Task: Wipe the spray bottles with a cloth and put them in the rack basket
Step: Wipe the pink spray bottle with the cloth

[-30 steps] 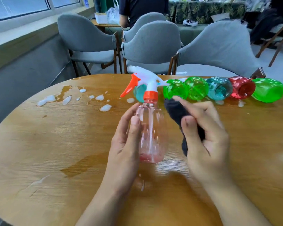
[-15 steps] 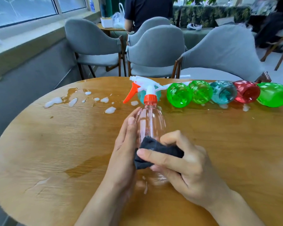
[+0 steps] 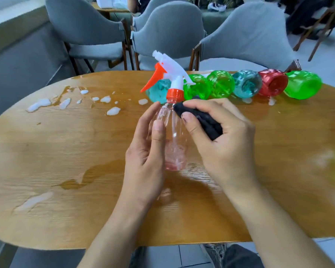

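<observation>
Left hand [image 3: 145, 161] holds the clear bottle [image 3: 172, 136] upright; right hand [image 3: 220, 136] presses the cloth [image 3: 201, 118] against its shoulder.

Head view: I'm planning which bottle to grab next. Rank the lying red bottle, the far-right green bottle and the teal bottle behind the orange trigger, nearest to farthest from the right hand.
From the right hand:
1. Teal bottle behind the orange trigger, up and left.
2. Lying red bottle, back right in the row.
3. Far-right green bottle, at the row's end.
</observation>
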